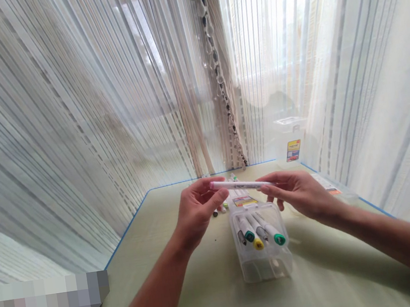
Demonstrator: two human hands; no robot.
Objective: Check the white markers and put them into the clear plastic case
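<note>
Marker: print too small | left fingers, right fingers: pinching marker | container label: illegible

Marker above the clear case was white, pink-ended. Coloured pens in case: green and yellow ends. Table under case was pale green, blue-edged; curtain behind case, grey-striped white.

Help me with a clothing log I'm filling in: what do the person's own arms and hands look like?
The left forearm and right forearm are bare, with no sleeve in view, each narrowing toward the wrist. The left hand and right hand are ungloved; no watch, bracelet or ring can be made out.
</note>
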